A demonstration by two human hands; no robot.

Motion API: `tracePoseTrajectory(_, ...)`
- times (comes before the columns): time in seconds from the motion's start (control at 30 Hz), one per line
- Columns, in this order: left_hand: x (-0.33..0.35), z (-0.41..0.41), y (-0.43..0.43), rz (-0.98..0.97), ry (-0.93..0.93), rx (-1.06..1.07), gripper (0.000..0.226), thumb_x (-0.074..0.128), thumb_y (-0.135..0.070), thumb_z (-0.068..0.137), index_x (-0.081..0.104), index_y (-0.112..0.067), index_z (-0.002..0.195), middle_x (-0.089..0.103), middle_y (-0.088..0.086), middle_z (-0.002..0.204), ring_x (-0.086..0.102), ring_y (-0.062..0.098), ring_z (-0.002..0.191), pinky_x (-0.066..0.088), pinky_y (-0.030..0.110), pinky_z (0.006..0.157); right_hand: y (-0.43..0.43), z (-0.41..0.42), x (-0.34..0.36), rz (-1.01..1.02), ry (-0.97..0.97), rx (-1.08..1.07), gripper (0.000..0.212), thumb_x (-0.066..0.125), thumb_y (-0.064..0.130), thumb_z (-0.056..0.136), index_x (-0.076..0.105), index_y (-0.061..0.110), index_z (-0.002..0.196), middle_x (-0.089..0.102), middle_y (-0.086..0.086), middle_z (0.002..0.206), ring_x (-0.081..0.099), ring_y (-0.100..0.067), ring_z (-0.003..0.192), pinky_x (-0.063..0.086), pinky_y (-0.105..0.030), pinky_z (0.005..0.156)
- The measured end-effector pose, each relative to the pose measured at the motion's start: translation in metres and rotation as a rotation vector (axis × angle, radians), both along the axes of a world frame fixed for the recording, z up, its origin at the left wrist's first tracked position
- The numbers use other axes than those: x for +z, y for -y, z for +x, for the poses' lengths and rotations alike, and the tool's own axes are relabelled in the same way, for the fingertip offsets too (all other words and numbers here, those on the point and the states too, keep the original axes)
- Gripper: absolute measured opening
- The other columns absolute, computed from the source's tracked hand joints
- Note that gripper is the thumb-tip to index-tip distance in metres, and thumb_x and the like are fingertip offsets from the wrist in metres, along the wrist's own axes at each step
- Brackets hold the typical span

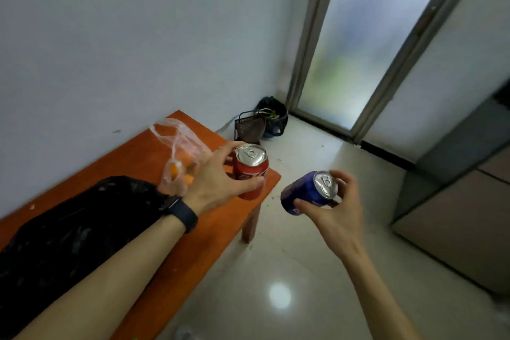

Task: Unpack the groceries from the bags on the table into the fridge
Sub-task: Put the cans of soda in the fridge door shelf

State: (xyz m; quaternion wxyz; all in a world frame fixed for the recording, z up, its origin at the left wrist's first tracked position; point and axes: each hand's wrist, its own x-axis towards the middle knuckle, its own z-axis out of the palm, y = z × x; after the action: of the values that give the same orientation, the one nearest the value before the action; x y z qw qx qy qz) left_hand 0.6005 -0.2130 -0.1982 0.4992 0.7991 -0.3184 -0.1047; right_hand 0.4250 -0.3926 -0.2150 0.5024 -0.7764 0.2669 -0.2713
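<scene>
Two cans gripped: left hand [218, 181] round red can [249, 172], right hand [340, 211] round blue can [305, 193]; clear bag [183, 143] holds orange items [175, 169].

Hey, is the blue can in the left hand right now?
No, the blue can is gripped by the right hand, while the left hand holds the red can.

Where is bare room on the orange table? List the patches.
Orange rectangular table: a bare strip runs along its floor-side edge, beside the black plastic bag. Another bare patch lies against the wall, behind the clear plastic bag of orange fruit. Crowded: the middle, where both bags meet, and the far corner, where the left hand grips the red drink can.
</scene>
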Motion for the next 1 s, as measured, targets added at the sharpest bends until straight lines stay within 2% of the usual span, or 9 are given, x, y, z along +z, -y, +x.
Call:
tracePoseTrajectory(0.1,0.014,-0.052,0.084,-0.047,0.047,-0.135,0.073,0.088,-0.045,0.067,0.053,-0.034,0.129,0.06,-0.017,0.118,0.056,-0.005,0.104,0.049,0.01,0.082,0.06,-0.066,0.023,-0.053,0.049,-0.12,0.084,0.095,0.015,0.058,0.047,0.029,0.126,0.057,0.019,0.117,0.055,0.006,0.109,0.054,-0.022,0.084)
tracePoseTrajectory(0.2,0.034,-0.101,0.156,-0.1,0.103,-0.254,0.072,0.089,-0.042,0.066,0.055,-0.03,0.128,0.062,-0.016,0.115,0.057,-0.006,0.102,0.046,0.004,0.078,0.108,-0.123,0.048,-0.101,0.088,-0.218,0.083,0.095,0.013,0.058,0.05,0.026,0.126,0.06,0.019,0.115,0.057,0.004,0.108,0.054,-0.02,0.082)
tracePoseTrajectory(0.33,0.065,-0.161,0.25,-0.163,0.168,-0.402,0.064,0.088,-0.044,0.066,0.054,-0.035,0.119,0.06,-0.024,0.107,0.058,-0.008,0.096,0.048,0.007,0.079,0.17,-0.19,0.081,-0.186,0.12,-0.322,0.082,0.094,0.01,0.059,0.049,0.027,0.125,0.057,0.024,0.113,0.054,0.016,0.104,0.049,-0.007,0.077)
tracePoseTrajectory(0.4,0.082,-0.184,0.294,-0.186,0.215,-0.471,0.064,0.087,-0.046,0.066,0.052,-0.037,0.119,0.059,-0.027,0.104,0.058,-0.009,0.095,0.047,0.005,0.079,0.2,-0.218,0.095,-0.236,0.126,-0.373,0.082,0.093,0.011,0.06,0.049,0.027,0.126,0.056,0.026,0.112,0.053,0.018,0.104,0.049,-0.006,0.077)
tracePoseTrajectory(0.5,0.11,-0.209,0.357,-0.21,0.265,-0.558,0.068,0.083,-0.055,0.066,0.051,-0.034,0.122,0.059,-0.019,0.108,0.056,-0.007,0.094,0.048,0.006,0.076,0.246,-0.252,0.117,-0.288,0.143,-0.442,0.082,0.093,0.013,0.061,0.049,0.026,0.129,0.057,0.024,0.114,0.054,0.014,0.106,0.05,-0.009,0.08)
tracePoseTrajectory(0.63,0.148,-0.233,0.436,-0.287,0.346,-0.619,0.063,0.083,-0.05,0.069,0.055,-0.028,0.121,0.062,-0.016,0.108,0.057,-0.007,0.094,0.046,0.002,0.076,0.311,-0.283,0.147,-0.377,0.15,-0.511,0.085,0.093,0.017,0.061,0.047,0.028,0.131,0.056,0.027,0.114,0.054,0.015,0.107,0.052,-0.011,0.082)
tracePoseTrajectory(0.77,0.191,-0.244,0.518,-0.374,0.404,-0.673,0.066,0.078,-0.06,0.064,0.058,-0.028,0.118,0.062,-0.02,0.103,0.058,-0.011,0.092,0.046,0.004,0.075,0.388,-0.302,0.183,-0.458,0.176,-0.565,0.083,0.093,0.021,0.059,0.047,0.032,0.128,0.058,0.026,0.111,0.055,0.014,0.106,0.052,-0.012,0.08)
tracePoseTrajectory(0.87,0.23,-0.245,0.586,-0.427,0.473,-0.67,0.066,0.072,-0.066,0.063,0.055,-0.032,0.118,0.059,-0.02,0.103,0.057,-0.008,0.092,0.048,0.008,0.073,0.454,-0.308,0.218,-0.513,0.21,-0.619,0.082,0.094,0.02,0.059,0.049,0.032,0.127,0.061,0.022,0.11,0.058,0.011,0.102,0.049,-0.008,0.079)
tracePoseTrajectory(1.0,0.289,-0.24,0.658,-0.492,0.569,-0.636,0.065,0.072,-0.064,0.065,0.056,-0.03,0.118,0.06,-0.019,0.103,0.057,-0.008,0.09,0.047,0.008,0.072,0.531,-0.309,0.275,-0.599,0.247,-0.613,0.082,0.094,0.018,0.061,0.049,0.029,0.128,0.059,0.026,0.106,0.055,0.018,0.099,0.046,-0.003,0.077)
